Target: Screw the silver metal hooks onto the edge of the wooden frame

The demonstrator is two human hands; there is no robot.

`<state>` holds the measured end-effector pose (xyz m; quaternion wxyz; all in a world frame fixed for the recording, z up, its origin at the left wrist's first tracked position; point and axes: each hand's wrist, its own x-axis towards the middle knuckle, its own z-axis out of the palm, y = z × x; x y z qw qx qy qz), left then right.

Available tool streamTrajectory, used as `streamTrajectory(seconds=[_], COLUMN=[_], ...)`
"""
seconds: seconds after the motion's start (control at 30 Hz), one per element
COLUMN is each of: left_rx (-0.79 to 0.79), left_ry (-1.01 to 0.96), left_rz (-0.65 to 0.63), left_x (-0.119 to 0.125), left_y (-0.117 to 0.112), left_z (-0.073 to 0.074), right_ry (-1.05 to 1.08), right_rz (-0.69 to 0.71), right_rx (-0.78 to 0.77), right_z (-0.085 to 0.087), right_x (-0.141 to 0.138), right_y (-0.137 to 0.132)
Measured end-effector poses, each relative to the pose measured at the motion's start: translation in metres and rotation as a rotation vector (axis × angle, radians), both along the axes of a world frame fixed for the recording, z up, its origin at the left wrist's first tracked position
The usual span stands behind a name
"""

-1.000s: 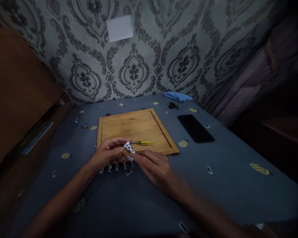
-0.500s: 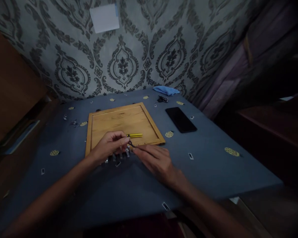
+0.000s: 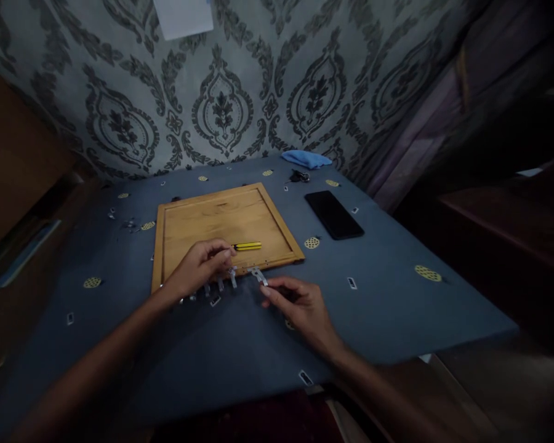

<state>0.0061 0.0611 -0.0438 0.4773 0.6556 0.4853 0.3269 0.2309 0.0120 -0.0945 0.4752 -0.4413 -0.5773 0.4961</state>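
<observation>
A wooden framed board (image 3: 203, 215) lies on the table. Over its front edge is my left hand (image 3: 207, 261), thumb and fingers pinched together; whatever is between them, if anything, is hidden. Beside its fingertips a thin yellow-and-black stick-shaped item (image 3: 248, 246) rests on the board. My right hand (image 3: 300, 304) pinches the near end of a small silver metal clip (image 3: 259, 275), whose far end is at the board's front edge. Several similar silver metal pieces (image 3: 233, 279) stick out along that edge, under and beside my left hand.
Right of the board lies a black phone (image 3: 334, 214). Behind it are a small bunch of dark items, perhaps keys (image 3: 299, 176), and a blue cloth (image 3: 306, 159). Small shiny bits (image 3: 130, 225) are scattered left of the board. A patterned wall stands behind the blue table covering (image 3: 378, 307).
My hands have moved apart. The dark, thin item between them no longer shows. My right hand now holds a silver metal clip at the board's edge. The view has tilted down slightly.
</observation>
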Motion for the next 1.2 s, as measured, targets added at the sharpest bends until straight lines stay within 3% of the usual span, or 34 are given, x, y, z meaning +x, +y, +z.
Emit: streamTrajectory(seconds=[0.17,0.33,0.73,1.2], left_rx=[0.048,0.161,0.259,0.259], left_ry=[0.03,0.131,0.408,0.59], left_rz=[0.035,-0.018,-0.127,-0.128], left_x=[-0.009,-0.008,-0.008,-0.001], left_y=[-0.003,-0.006,-0.016,-0.023], left_z=[-0.016,-0.023,-0.018,-0.009], right_ry=[0.03,0.015,-0.127,-0.169], right_rz=[0.019,0.025,0.077,0.112], right_rx=[-0.097,-0.148,-0.106,-0.077], right_z=[-0.009,-0.011,-0.017,-0.023], right_x=[-0.004,-0.007,-0.012,-0.016], right_y=[0.0,0.002,0.011,0.015])
